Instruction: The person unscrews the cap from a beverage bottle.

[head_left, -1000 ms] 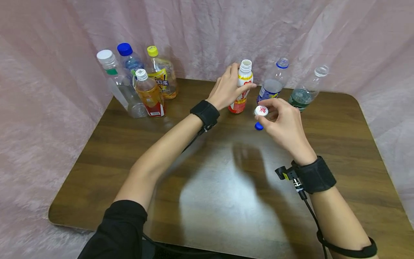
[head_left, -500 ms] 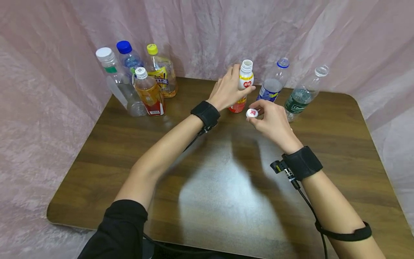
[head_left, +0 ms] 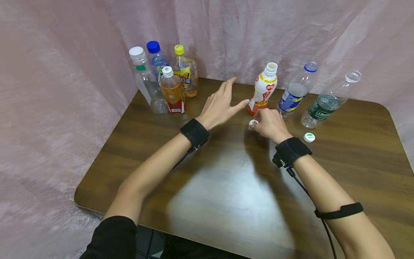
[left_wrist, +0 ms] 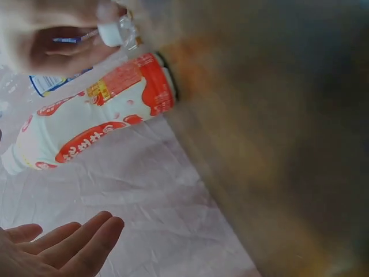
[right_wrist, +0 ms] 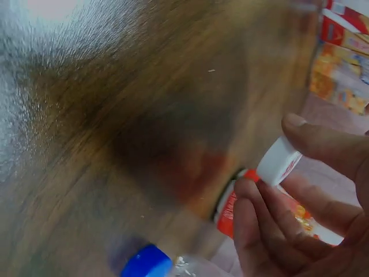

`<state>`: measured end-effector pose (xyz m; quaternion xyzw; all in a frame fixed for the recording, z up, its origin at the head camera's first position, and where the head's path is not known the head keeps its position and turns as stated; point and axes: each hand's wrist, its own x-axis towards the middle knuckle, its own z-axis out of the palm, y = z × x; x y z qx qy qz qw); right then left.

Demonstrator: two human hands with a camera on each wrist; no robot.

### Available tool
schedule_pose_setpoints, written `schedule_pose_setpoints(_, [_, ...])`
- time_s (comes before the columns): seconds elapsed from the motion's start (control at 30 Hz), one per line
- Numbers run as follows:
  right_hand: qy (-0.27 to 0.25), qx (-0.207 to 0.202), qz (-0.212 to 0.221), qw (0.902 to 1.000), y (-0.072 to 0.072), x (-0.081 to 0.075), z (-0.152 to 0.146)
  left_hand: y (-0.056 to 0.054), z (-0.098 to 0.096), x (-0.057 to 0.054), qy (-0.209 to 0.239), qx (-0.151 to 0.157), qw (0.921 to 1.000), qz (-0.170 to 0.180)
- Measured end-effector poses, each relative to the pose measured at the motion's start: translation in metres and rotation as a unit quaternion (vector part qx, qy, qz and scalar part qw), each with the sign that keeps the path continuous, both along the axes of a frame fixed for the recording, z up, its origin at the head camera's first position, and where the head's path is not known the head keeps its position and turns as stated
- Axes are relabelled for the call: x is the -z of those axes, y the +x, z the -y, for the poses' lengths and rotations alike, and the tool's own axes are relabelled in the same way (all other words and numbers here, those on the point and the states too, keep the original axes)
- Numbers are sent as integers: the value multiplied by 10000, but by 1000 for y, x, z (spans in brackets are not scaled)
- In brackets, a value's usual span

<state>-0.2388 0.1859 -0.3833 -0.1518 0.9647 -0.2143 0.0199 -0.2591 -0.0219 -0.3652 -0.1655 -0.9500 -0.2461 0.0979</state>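
Observation:
A red and white drink bottle [head_left: 264,86] stands uncapped near the back edge of the table. My left hand [head_left: 220,104] is to its left, fingers extended and thumb spread toward it. In the left wrist view, that hand [left_wrist: 63,248] is apart from the bottle [left_wrist: 98,112] and holds nothing. In front of the bottle, my right hand [head_left: 270,124] pinches a white bottle cap [head_left: 253,122] between thumb and fingers. Red marking shows on the cap's top [right_wrist: 279,161] in the right wrist view; the cap appears just above the tabletop.
Right of the drink bottle stand two uncapped bottles, one blue-labelled [head_left: 292,97], one green-labelled [head_left: 325,106]. A white cap with a green mark [head_left: 309,137] and a blue cap [right_wrist: 147,264] lie on the table. Several capped bottles, including an amber one [head_left: 173,91], cluster at left.
My left hand has come off the drink bottle and opened away to its left. My right hand has lowered the white cap toward the table before the bottle. The head view has shifted left.

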Motion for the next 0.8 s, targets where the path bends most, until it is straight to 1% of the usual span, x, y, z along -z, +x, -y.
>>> schedule_pose_setpoints(0.13, [124,300,212,9992,-6,8,0,16,15,10,130,84,9998,-118])
schedule_pose_setpoints(0.27, [183,391,307,9986,-11,14,1,26,27,16,237,77,9995,-197])
schedule_pose_setpoints(0.47, [202,312,369,9986,-16,19,3,35,38,18,341,45,9988,-362])
schedule_pose_setpoints(0.67, [116,238,371,9990,-16,22,1,40,49,21,384,-6,9979,-529])
schedule_pose_setpoints(0.73, [88,253,340,9991,-13,22,0,41,56,21,386,-119,9970,-662])
schedule_pose_setpoints(0.8, [87,279,318,9991,-9,20,0,42,65,18,369,-345,9948,-881])
